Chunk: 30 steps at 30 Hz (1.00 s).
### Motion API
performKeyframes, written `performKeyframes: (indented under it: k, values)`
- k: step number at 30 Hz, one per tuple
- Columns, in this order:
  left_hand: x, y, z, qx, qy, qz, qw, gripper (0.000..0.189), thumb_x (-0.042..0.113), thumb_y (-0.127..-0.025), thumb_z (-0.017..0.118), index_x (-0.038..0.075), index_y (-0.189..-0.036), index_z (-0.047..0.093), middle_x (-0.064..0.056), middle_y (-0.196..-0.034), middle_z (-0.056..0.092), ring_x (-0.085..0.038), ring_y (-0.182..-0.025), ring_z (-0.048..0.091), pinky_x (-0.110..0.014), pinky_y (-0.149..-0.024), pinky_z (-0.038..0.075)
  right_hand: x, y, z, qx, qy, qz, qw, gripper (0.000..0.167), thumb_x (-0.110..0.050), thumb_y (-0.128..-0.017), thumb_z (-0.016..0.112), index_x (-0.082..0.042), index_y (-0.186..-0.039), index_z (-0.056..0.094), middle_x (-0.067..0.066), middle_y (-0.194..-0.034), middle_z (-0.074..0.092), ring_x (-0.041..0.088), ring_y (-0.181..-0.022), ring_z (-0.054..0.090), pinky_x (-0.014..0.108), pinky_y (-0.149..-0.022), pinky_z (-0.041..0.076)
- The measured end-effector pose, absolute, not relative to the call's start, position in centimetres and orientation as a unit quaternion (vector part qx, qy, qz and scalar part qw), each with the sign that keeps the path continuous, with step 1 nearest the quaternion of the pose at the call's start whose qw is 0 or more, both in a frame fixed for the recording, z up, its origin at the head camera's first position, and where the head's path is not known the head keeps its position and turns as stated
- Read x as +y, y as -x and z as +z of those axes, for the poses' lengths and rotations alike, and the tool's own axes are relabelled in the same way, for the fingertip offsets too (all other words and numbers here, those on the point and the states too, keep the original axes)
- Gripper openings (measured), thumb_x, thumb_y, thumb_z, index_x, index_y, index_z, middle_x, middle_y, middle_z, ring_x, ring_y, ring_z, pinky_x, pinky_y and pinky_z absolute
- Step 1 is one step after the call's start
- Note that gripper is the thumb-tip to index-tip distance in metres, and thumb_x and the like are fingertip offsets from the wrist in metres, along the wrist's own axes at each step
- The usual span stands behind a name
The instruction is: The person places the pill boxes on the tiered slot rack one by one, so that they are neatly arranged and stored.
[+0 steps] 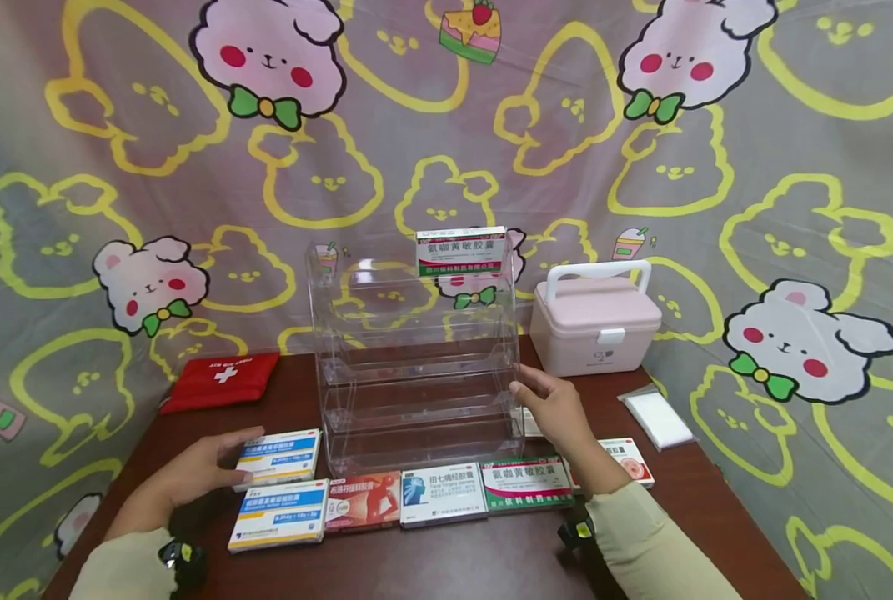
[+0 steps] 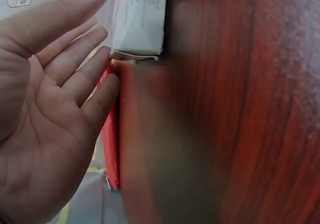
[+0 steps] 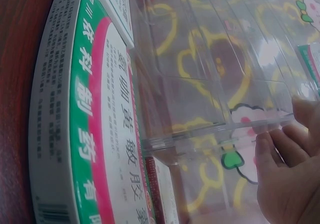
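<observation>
A clear tiered plastic display rack (image 1: 416,454) stands mid-table, with a green-and-white medicine box (image 1: 461,250) on its top tier. My right hand (image 1: 562,417) touches the rack's right side edge with its fingertips. At the left, my left hand (image 1: 187,471) is beside the left end of a blue-and-white medicine box (image 1: 284,458), its fingers fairly straight; whether they press on it is unclear. A second blue-and-white box (image 1: 277,517) lies in front of that one. Rightward in the row lie a red box (image 1: 363,500), a white box (image 1: 443,494) and another green-and-white box (image 1: 527,483).
Behind my right forearm a white-and-red box (image 1: 629,458) shows partly. A pink lidded case (image 1: 596,329) with a white handle stands back right, near a white packet (image 1: 659,418). A red first aid pouch (image 1: 221,382) lies back left. Patterned curtain (image 1: 431,125) surrounds the table.
</observation>
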<state>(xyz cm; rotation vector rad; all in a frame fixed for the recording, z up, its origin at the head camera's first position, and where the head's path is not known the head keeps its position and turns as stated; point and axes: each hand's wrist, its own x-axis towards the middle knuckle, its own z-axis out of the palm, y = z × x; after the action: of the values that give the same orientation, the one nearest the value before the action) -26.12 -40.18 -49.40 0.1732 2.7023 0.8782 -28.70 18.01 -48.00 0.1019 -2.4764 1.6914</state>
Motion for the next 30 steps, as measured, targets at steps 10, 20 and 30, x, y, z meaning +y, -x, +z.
performKeyframes:
  k: [10,20,30]
  values:
    - [-40.6,26.6,-50.2,0.934,-0.027,0.316,0.165,0.101,0.035,-0.087,0.091,0.0,-0.167,0.039,-0.034,-0.163,0.047,-0.059,-0.149,0.041,-0.073,-0.118,0.042,18.1,28.8,-47.9,-0.823,-0.032,0.562,0.067,0.05,-0.035,-0.106,0.075,-0.019,-0.152,0.067,0.009,-0.146,0.072,0.03,-0.125,0.074,0.054,-0.108,0.059]
    - [-41.0,26.7,-50.7,0.933,-0.014,0.321,0.161,0.107,0.04,-0.087,0.092,-0.005,-0.166,0.035,-0.037,-0.162,0.044,-0.061,-0.149,0.041,-0.072,-0.118,0.043,18.1,28.6,-48.0,-0.815,-0.031,0.576,0.065,0.05,-0.031,-0.105,0.076,-0.015,-0.152,0.066,0.01,-0.147,0.071,0.03,-0.13,0.071,0.05,-0.106,0.06]
    - [-41.1,26.5,-50.7,0.954,-0.01,0.284,0.091,0.105,0.042,-0.08,0.097,0.001,-0.159,0.042,-0.035,-0.157,0.041,-0.056,-0.139,0.042,-0.076,-0.116,0.041,18.0,28.6,-47.9,-0.813,-0.031,0.578,0.063,0.051,-0.03,-0.106,0.075,-0.014,-0.152,0.065,0.011,-0.148,0.07,0.031,-0.13,0.072,0.05,-0.107,0.059]
